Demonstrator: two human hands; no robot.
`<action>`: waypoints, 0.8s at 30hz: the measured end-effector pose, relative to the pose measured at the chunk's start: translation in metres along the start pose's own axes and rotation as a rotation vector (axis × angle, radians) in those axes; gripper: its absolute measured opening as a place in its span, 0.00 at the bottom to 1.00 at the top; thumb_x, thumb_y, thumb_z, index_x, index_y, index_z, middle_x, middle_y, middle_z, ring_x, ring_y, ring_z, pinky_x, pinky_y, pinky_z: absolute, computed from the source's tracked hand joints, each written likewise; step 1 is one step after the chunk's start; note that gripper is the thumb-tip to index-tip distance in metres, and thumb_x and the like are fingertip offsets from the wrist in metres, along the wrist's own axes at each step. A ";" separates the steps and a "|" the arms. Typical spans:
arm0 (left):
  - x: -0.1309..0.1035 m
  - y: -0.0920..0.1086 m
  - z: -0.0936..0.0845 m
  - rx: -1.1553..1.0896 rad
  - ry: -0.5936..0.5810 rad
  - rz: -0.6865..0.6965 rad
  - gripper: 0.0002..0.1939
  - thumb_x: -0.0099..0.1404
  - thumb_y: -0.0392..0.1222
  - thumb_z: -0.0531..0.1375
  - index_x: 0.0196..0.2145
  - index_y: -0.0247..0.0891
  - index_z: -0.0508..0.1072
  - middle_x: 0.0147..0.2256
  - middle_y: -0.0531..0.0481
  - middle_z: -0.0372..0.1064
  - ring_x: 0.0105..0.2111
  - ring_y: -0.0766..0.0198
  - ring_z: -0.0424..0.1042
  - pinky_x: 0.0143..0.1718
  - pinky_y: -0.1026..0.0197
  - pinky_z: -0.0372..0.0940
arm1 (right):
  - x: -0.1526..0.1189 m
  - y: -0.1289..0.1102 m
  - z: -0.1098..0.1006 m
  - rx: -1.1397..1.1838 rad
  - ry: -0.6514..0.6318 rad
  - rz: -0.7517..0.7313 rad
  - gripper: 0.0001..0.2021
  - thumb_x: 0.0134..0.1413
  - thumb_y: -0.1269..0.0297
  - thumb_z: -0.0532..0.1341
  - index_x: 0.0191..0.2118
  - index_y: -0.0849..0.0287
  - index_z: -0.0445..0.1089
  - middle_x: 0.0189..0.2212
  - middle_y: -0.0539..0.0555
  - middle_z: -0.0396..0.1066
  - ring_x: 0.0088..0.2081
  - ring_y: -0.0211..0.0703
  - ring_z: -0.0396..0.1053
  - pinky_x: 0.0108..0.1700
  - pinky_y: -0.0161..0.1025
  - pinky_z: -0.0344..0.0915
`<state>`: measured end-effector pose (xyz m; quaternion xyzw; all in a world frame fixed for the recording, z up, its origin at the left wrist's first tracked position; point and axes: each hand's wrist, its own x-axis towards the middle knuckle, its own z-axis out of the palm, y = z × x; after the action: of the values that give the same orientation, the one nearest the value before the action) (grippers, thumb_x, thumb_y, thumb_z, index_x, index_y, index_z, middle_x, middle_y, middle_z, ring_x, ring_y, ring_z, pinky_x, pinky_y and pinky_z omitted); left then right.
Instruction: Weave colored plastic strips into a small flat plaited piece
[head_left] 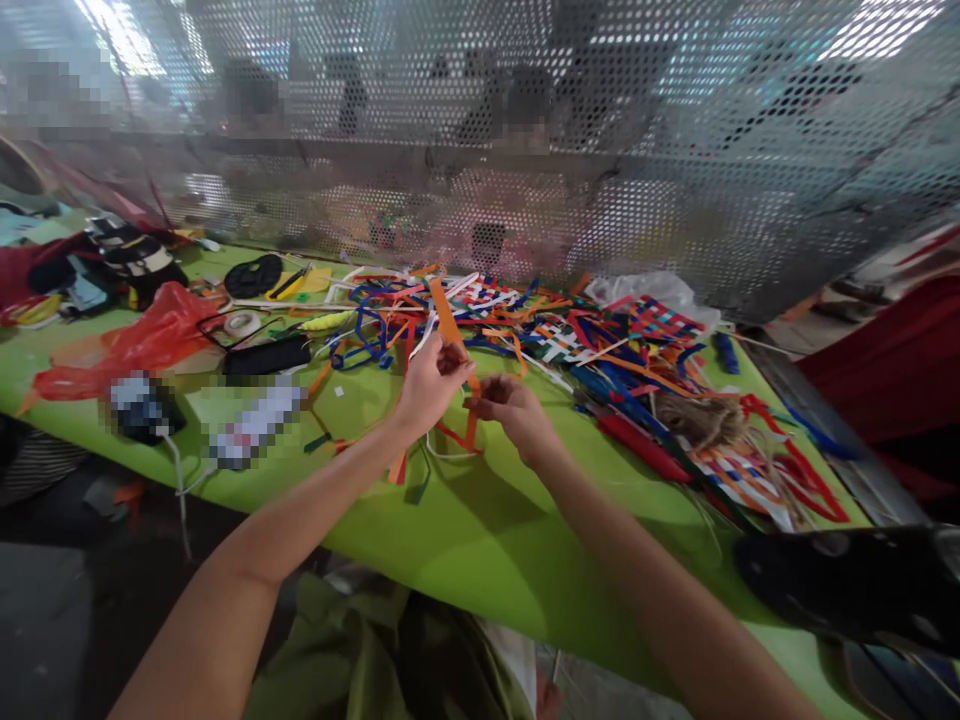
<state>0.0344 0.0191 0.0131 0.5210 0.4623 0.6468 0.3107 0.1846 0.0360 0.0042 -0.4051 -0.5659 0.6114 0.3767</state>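
A long flat orange strip (448, 318) runs between my hands above the near half of the table. My left hand (431, 382) is closed around it, and its upper end sticks up past my fingers. My right hand (511, 405) pinches the strip just to the right and slightly lower, thumb against fingertips. Below the hands, a lower length of orange strip (471, 432) hangs down. A small bit of green shows between the hands, but my fingers partly hide it. Loose coloured strips and a thin white strand lie under my left wrist.
A tangled heap of coloured strips (375, 322) and woven pieces (562, 342) covers the back of the green table (480, 540). Left are a red plastic bag (161, 335), tape roll (242, 323) and a blurred power strip (259, 425). Twine (701, 418) lies right. Behind stands perforated metal mesh (480, 190).
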 end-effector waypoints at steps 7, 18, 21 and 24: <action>0.009 -0.017 0.002 -0.042 0.145 -0.129 0.17 0.58 0.33 0.65 0.31 0.42 0.57 0.27 0.59 0.60 0.28 0.70 0.68 0.34 0.66 0.66 | -0.005 0.009 -0.004 -0.167 0.012 -0.149 0.10 0.50 0.54 0.65 0.30 0.56 0.71 0.28 0.51 0.72 0.29 0.40 0.67 0.34 0.39 0.64; -0.008 -0.031 0.000 0.046 0.039 -0.074 0.08 0.63 0.29 0.58 0.35 0.40 0.63 0.34 0.53 0.66 0.34 0.68 0.69 0.39 0.64 0.65 | -0.019 0.022 0.015 -0.169 -0.157 -0.103 0.10 0.55 0.55 0.63 0.33 0.55 0.67 0.28 0.49 0.70 0.28 0.40 0.68 0.31 0.38 0.66; -0.004 -0.029 -0.003 0.022 0.051 -0.079 0.09 0.63 0.30 0.59 0.35 0.41 0.63 0.34 0.53 0.67 0.34 0.68 0.69 0.39 0.64 0.66 | -0.017 0.020 0.014 -0.090 -0.096 -0.070 0.12 0.51 0.54 0.66 0.34 0.55 0.67 0.29 0.49 0.70 0.26 0.38 0.68 0.28 0.37 0.67; -0.007 -0.029 -0.002 0.024 0.024 -0.066 0.08 0.64 0.32 0.59 0.37 0.41 0.63 0.36 0.52 0.68 0.36 0.67 0.70 0.40 0.63 0.67 | -0.019 0.013 0.014 -0.049 -0.085 -0.072 0.14 0.50 0.50 0.67 0.33 0.55 0.68 0.28 0.50 0.71 0.27 0.38 0.69 0.29 0.37 0.67</action>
<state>0.0322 0.0229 -0.0164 0.5012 0.4906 0.6368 0.3201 0.1786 0.0119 -0.0074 -0.3670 -0.6106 0.5999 0.3640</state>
